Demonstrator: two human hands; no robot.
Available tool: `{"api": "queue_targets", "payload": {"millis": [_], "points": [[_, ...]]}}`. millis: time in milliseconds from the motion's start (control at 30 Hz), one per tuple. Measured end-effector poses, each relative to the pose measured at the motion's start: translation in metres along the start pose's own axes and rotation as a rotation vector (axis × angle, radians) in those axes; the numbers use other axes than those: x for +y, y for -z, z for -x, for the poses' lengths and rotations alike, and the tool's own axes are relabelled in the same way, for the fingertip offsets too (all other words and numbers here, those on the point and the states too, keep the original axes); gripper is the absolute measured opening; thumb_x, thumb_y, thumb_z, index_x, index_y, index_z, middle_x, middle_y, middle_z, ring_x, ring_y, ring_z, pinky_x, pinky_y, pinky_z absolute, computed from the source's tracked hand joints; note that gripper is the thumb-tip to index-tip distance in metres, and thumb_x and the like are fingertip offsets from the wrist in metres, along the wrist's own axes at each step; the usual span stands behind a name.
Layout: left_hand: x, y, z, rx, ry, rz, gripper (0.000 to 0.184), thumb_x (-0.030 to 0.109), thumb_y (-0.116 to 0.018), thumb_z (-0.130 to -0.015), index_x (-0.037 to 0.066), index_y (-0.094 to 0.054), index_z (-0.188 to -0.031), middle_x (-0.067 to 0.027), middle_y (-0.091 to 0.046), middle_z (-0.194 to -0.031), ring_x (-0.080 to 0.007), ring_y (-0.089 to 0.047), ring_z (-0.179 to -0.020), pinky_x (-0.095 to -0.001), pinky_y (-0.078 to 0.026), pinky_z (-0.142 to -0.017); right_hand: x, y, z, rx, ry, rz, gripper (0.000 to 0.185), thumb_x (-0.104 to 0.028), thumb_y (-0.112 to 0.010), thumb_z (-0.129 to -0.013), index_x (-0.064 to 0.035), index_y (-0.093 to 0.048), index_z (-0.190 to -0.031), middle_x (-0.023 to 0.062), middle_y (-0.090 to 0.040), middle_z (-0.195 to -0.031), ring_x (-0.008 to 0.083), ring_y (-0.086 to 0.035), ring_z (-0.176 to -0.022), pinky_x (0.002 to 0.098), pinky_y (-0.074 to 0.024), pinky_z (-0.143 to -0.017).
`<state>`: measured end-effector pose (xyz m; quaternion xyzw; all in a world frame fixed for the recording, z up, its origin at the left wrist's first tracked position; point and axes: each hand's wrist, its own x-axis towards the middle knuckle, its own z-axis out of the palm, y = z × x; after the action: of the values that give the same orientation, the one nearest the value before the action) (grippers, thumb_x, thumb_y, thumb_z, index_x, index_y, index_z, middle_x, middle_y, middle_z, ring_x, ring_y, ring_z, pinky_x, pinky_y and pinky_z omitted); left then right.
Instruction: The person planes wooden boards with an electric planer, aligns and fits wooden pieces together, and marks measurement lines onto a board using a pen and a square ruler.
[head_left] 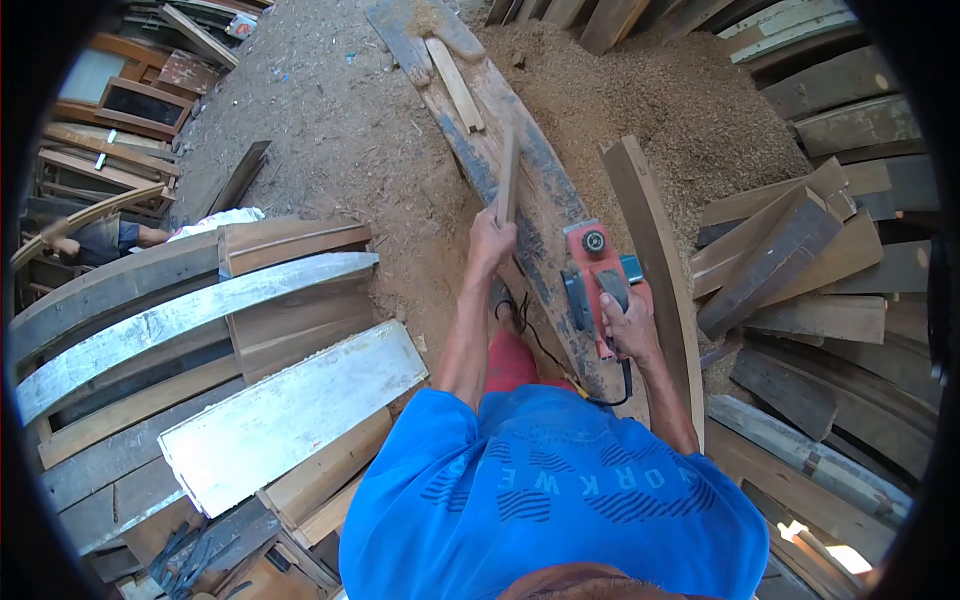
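Note:
My left hand [493, 238] is closed around the lower end of a narrow wooden strip [509, 175], which points away from me over the bench plank. My right hand [631, 325] grips the dark handle of a red electric planer [597, 255] with a black knob at its front. The planer is at the right side of the worn, blue-stained bench plank [548, 205]; whether it rests there I cannot tell. Farther up the plank lies another wooden strip [455, 85]. A black cord [627, 380] runs from the planer's rear toward my body.
A long board [655, 240] stands close to the planer's right. Sawdust and shavings [690, 100] cover the ground beyond. Stacked boards [790, 240] fill the right side. At left are a white panel [300, 415], more planks and, farther off, another person's arm [150, 236].

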<state>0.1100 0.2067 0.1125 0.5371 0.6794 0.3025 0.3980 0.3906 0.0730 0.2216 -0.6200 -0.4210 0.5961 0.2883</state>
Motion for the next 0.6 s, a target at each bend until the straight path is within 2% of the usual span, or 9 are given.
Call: {"api": "queue_targets", "payload": {"millis": [67, 100, 200, 300, 400, 433, 533, 600], "points": [[0.017, 0.015, 0.01, -0.136, 0.191, 0.442, 0.06, 0.008, -0.054, -0.086, 0.009, -0.054, -0.146, -0.0137, -0.068, -0.11, -0.0228, -0.07, -0.088, -0.0363, -0.057, -0.076, 0.004, 0.002, -0.001, -0.006, -0.015, 0.017, 0.049, -0.051, -0.065, -0.096, -0.0028, -0.059, -0.103, -0.0012, -0.053, -0.067, 0.0079, -0.05, -0.052, 0.0278, -0.0422, -0.045], [0.041, 0.024, 0.02, -0.089, 0.177, 0.587, 0.066, 0.004, -0.054, -0.088, 0.012, -0.048, -0.152, -0.0068, -0.063, -0.115, -0.0106, -0.063, -0.082, -0.0265, -0.051, -0.067, 0.003, 0.001, 0.0, -0.013, -0.004, -0.024, 0.048, -0.052, -0.065, -0.096, -0.0039, -0.058, -0.1, -0.001, -0.053, -0.066, 0.0079, -0.05, -0.053, 0.0276, -0.0421, -0.046], [0.07, 0.041, 0.03, -0.184, 0.214, 1.155, 0.075, 0.006, -0.059, -0.089, 0.015, -0.035, -0.16, -0.0071, -0.061, -0.123, -0.012, -0.062, -0.084, -0.0247, -0.05, -0.068, 0.005, -0.002, 0.001, -0.007, -0.021, -0.046, 0.048, -0.052, -0.066, -0.095, -0.005, -0.057, -0.097, -0.0011, -0.052, -0.066, 0.0078, -0.05, -0.053, 0.0277, -0.0423, -0.046], [0.042, 0.027, 0.012, -0.087, 0.143, 0.622, 0.087, 0.016, -0.067, -0.088, 0.017, -0.023, -0.163, -0.016, -0.052, -0.139, -0.0289, -0.062, -0.112, -0.0376, -0.052, -0.09, 0.004, -0.003, 0.001, -0.004, -0.02, -0.039, 0.049, -0.053, -0.066, -0.095, -0.0055, -0.056, -0.094, -0.0011, -0.052, -0.065, 0.0076, -0.05, -0.054, 0.0275, -0.0424, -0.046], [0.058, 0.005, 0.02, 0.136, 0.227, -0.444, 0.096, 0.027, -0.073, -0.084, 0.015, -0.021, -0.163, -0.0254, -0.038, -0.15, -0.0461, -0.042, -0.132, -0.0545, -0.038, -0.11, 0.011, -0.003, 0.0, -0.005, 0.011, -0.04, 0.049, -0.054, -0.066, -0.095, -0.0059, -0.056, -0.092, -0.0011, -0.053, -0.065, 0.0077, -0.051, -0.054, 0.0275, -0.0424, -0.046], [0.061, 0.006, 0.021, 0.078, 0.257, -0.394, 0.107, 0.036, -0.078, -0.078, 0.014, -0.018, -0.163, -0.0295, -0.025, -0.155, -0.0505, -0.032, -0.134, -0.0577, -0.026, -0.116, 0.011, -0.003, 0.0, -0.009, -0.007, -0.044, 0.049, -0.054, -0.066, -0.095, -0.0059, -0.055, -0.091, -0.0011, -0.053, -0.065, 0.0078, -0.051, -0.054, 0.0276, -0.0424, -0.047], [0.047, -0.007, 0.023, 0.097, 0.274, -0.394, 0.114, 0.038, -0.08, -0.076, 0.011, -0.012, -0.164, -0.0311, -0.03, -0.152, -0.0489, -0.037, -0.13, -0.0567, -0.027, -0.115, 0.012, -0.001, -0.001, -0.013, -0.026, -0.054, 0.049, -0.054, -0.066, -0.095, -0.0058, -0.055, -0.09, -0.0009, -0.053, -0.065, 0.0082, -0.052, -0.054, 0.0278, -0.0427, -0.047], [0.039, -0.01, 0.021, 0.121, 0.237, -0.358, 0.122, 0.038, -0.083, -0.072, 0.008, -0.007, -0.163, -0.0373, -0.032, -0.148, -0.0504, -0.038, -0.13, -0.057, -0.026, -0.115, 0.016, -0.001, -0.002, -0.012, -0.003, -0.065, 0.049, -0.053, -0.066, -0.096, -0.0056, -0.056, -0.089, -0.0008, -0.053, -0.065, 0.0085, -0.052, -0.054, 0.028, -0.043, -0.047]]}}
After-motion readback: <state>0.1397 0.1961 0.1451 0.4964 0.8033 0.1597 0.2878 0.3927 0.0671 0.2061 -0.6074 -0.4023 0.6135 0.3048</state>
